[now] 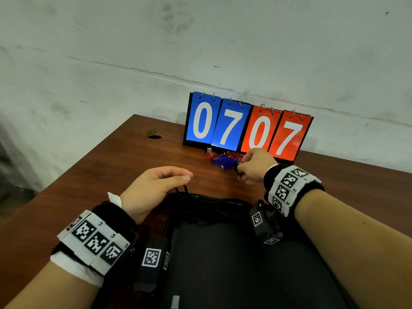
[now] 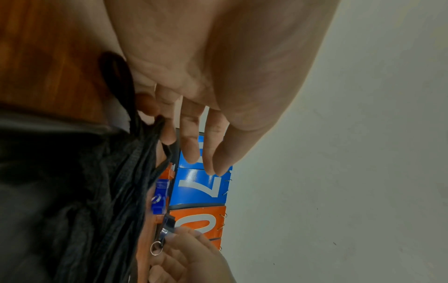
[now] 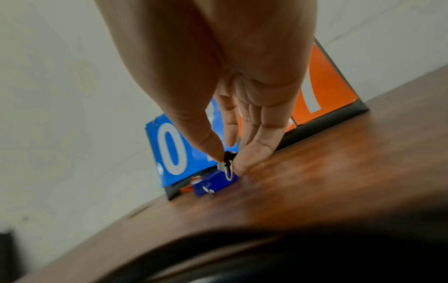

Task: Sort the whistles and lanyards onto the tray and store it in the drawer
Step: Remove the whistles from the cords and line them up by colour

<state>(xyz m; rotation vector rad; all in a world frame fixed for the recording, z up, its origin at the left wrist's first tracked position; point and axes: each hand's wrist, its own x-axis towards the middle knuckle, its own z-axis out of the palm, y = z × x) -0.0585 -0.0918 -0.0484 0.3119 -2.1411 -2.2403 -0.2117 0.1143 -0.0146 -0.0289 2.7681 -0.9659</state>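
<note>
My right hand (image 1: pixel 242 169) pinches a small black whistle (image 3: pixel 228 157) with a metal key ring (image 2: pixel 156 248) between thumb and fingers, just above the table in front of the scoreboard. Blue whistles (image 1: pixel 223 161) and a red whistle (image 1: pixel 208 155) lie in a small heap to its left. A bundle of black lanyards (image 1: pixel 200 202) lies across the far end of the black tray (image 1: pixel 223 264) near me. My left hand (image 1: pixel 178 177) hovers over the lanyards' left end with relaxed fingers and holds nothing. No drawer is in view.
A flip scoreboard (image 1: pixel 245 128) reading 07 in blue and 07 in red stands at the back of the brown wooden table (image 1: pixel 111 170), against a white wall. A round cable hole (image 1: pixel 154 133) sits at the table's back left. The table's left edge runs diagonally.
</note>
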